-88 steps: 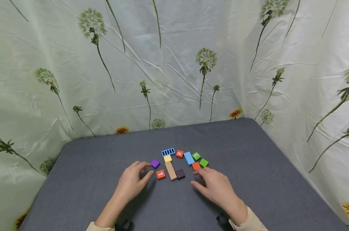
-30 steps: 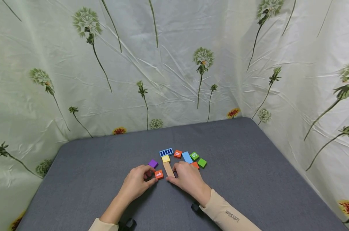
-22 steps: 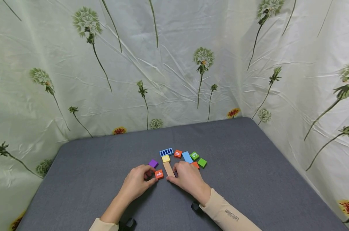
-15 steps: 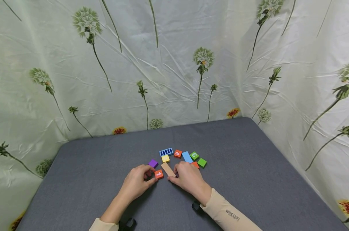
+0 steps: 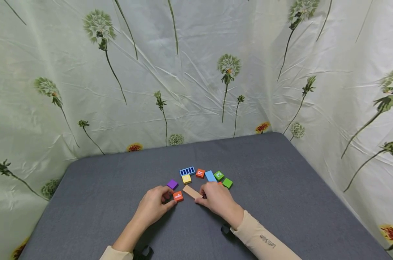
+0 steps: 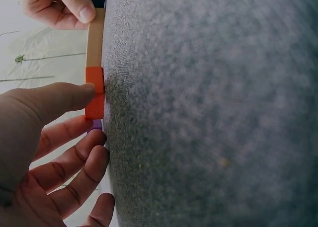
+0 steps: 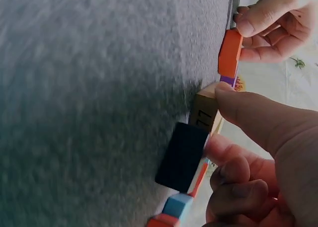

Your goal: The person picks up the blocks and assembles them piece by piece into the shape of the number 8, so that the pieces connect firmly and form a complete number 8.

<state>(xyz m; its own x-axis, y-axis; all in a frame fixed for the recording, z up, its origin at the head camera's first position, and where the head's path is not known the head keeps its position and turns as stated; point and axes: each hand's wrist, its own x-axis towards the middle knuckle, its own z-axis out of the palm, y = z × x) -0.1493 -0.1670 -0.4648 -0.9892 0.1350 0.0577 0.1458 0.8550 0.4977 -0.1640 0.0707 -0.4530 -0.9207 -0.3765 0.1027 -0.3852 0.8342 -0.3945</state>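
Observation:
My left hand (image 5: 155, 202) pinches an orange block (image 5: 178, 196) marked with a white 1, thumb on the near side. With thumb and index finger, my right hand (image 5: 220, 202) grips the near end of a long plain wooden block (image 5: 191, 191), which slants on the table. A dark block (image 7: 181, 157) lies right by the right fingers in the right wrist view; the hand mostly hides it in the head view. Just beyond the left fingers sits a purple block (image 5: 172, 184). A yellow block (image 5: 186, 179) stands past the wooden block's far end, with a gap between.
A blue-striped block (image 5: 187, 171) touches the yellow one. To the right lie an orange R block (image 5: 200, 173), a light blue block (image 5: 210, 176), a green block (image 5: 219, 175) marked 3 and a plain green block (image 5: 227, 183). Another orange block is mostly behind my right hand.
My right hand came left to the wooden block, then shifted slightly right. The wooden block swung away from the yellow block and now slants more. My left hand moved onto the orange 1 block.

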